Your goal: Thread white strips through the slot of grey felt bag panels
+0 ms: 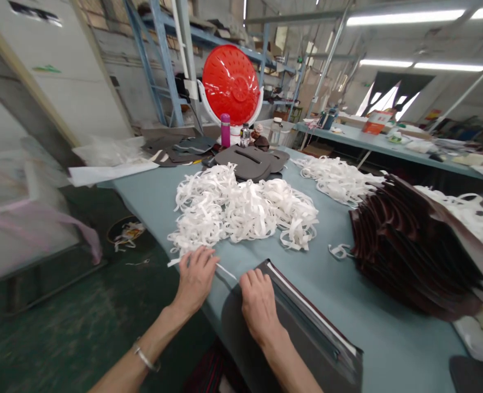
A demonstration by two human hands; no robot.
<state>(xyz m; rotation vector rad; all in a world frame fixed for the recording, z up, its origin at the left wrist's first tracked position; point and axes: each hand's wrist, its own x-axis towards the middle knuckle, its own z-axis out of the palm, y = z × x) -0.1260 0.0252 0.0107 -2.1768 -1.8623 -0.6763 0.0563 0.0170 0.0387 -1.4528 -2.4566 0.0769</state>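
My left hand [194, 278] pinches a thin white strip [225, 270] at the near edge of the blue-grey table [389, 338]. The strip runs toward my right hand [259, 303], whose fingers lie over the edge of a dark folded panel [311, 322] with a white band along one side. A large tangled heap of white strips [241, 210] lies just beyond both hands. Farther right sit a second white heap [335, 177] and a tall stack of dark brown panels [409, 251].
Grey felt pieces [247, 162] lie at the table's far end, near a pink bottle [225, 130] and a red perforated dome [230, 84] on a white stand. Another cluttered table [372, 142] runs along the right. The table's left edge drops to a green floor [61, 327].
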